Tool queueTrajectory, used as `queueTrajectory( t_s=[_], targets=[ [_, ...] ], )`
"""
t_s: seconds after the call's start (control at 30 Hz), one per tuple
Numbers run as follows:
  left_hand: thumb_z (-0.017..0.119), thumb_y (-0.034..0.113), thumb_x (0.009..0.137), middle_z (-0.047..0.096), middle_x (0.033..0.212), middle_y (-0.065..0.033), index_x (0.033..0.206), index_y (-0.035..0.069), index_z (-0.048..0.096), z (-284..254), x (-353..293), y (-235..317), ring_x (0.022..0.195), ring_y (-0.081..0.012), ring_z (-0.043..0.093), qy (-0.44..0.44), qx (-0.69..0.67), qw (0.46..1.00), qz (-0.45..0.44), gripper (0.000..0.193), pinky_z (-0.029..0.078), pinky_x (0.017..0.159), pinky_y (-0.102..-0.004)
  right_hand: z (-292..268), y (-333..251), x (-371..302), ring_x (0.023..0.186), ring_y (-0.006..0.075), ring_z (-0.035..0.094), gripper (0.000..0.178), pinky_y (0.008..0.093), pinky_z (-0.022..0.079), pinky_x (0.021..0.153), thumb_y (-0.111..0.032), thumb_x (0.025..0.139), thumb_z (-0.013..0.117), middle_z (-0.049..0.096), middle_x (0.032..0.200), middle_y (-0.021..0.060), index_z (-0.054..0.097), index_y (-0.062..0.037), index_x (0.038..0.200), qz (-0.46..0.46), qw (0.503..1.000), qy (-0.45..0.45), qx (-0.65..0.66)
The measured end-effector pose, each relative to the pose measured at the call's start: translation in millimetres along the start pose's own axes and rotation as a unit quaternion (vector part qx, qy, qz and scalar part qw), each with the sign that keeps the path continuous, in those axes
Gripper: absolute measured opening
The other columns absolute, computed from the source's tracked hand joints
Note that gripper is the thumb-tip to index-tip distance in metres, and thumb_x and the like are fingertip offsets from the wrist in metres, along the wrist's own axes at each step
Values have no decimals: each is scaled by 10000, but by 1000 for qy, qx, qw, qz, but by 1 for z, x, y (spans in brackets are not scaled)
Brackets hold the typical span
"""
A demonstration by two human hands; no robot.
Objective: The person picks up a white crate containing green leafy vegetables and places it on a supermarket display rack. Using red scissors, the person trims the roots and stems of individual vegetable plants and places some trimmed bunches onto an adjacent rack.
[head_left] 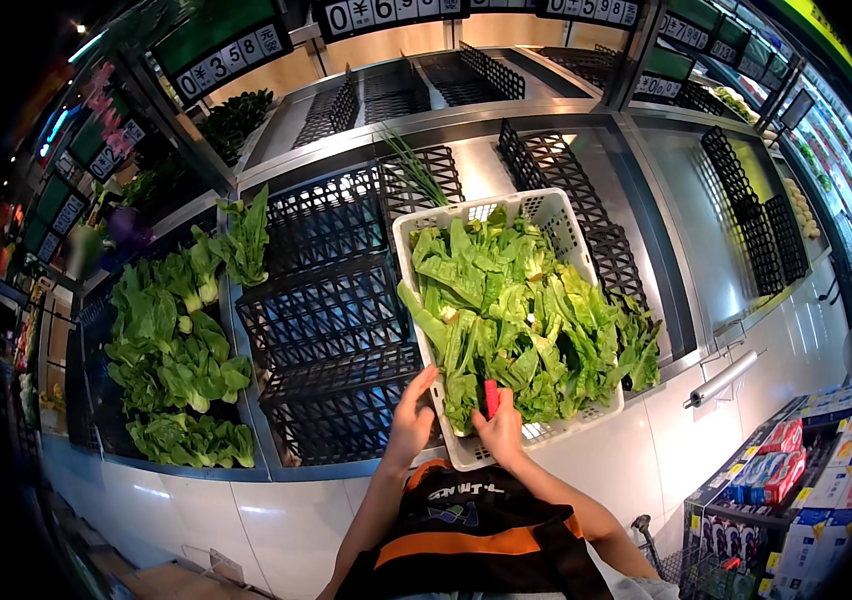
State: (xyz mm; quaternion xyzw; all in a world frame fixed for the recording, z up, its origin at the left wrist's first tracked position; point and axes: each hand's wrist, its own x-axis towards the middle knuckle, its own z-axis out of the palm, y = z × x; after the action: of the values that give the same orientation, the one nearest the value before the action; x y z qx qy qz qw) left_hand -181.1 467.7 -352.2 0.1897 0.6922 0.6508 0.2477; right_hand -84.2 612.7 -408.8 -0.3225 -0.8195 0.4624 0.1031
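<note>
A white plastic basket heaped with leafy green lettuce stands tilted in front of me on the display counter. My right hand is closed around a small red-handled tool at the basket's near side; whether it has a blade is hidden. Beside the basket's near left edge, my left hand is raised with its fingers stretched out and nothing in it. I cannot tell whether its fingertips touch the rim.
Bunches of leafy greens lie in the left bay. Black slatted racks line the bay beside the basket, and a few long green stalks lie behind it. A film roll hangs on the counter front, near stacked boxed goods at right.
</note>
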Motion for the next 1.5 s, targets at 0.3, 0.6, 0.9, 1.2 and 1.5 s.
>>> queueTrajectory(
  t_s=[0.3, 0.6, 0.9, 1.2, 1.5],
  targets=[
    [383, -144, 878, 510, 1345, -150, 1359, -17, 473, -17, -24, -23, 1162, -218, 586, 55, 11, 998, -19, 506, 460, 907, -271, -2, -15, -3, 712, 459, 621, 537, 502, 486, 625, -265, 766, 783, 637, 797, 234, 419, -51, 1097, -13, 992, -104, -74],
    [412, -58, 955, 527, 1332, -126, 1355, 1, 477, -14, -29, -23, 1135, -187, 592, 50, 0, 998, -33, 409, 439, 937, -288, 2, -20, 6, 791, 451, 630, 530, 528, 478, 706, -264, 752, 747, 654, 843, 228, 417, -74, 1121, 29, 997, -55, -52],
    [437, 14, 986, 492, 1323, -106, 1349, -19, 486, -14, -27, -17, 1180, -186, 566, -2, 21, 998, -55, 367, 434, 970, -291, -38, -1, 25, 734, 181, 496, 515, 324, 452, 697, -178, 662, 855, 512, 802, 50, 469, -46, 977, 1, 990, -44, 131],
    [642, 312, 939, 327, 1430, -201, 1466, -29, 297, 37, -21, -15, 1357, -282, 340, 16, -26, 995, -95, 716, 410, 1010, -344, -91, -49, 37, 637, 50, 417, 463, 215, 359, 571, -71, 687, 847, 420, 748, -68, 446, -134, 910, 142, 913, -95, 372],
    [645, 103, 919, 372, 1456, -134, 1510, 2, 149, 50, -13, 72, 1330, -190, 383, -30, -200, 974, -100, 778, 326, 1088, -324, -110, -101, 28, 700, 40, 432, 449, 201, 378, 612, -112, 747, 832, 442, 867, -51, 474, -102, 1019, -2, 939, -131, 318]
  ],
)
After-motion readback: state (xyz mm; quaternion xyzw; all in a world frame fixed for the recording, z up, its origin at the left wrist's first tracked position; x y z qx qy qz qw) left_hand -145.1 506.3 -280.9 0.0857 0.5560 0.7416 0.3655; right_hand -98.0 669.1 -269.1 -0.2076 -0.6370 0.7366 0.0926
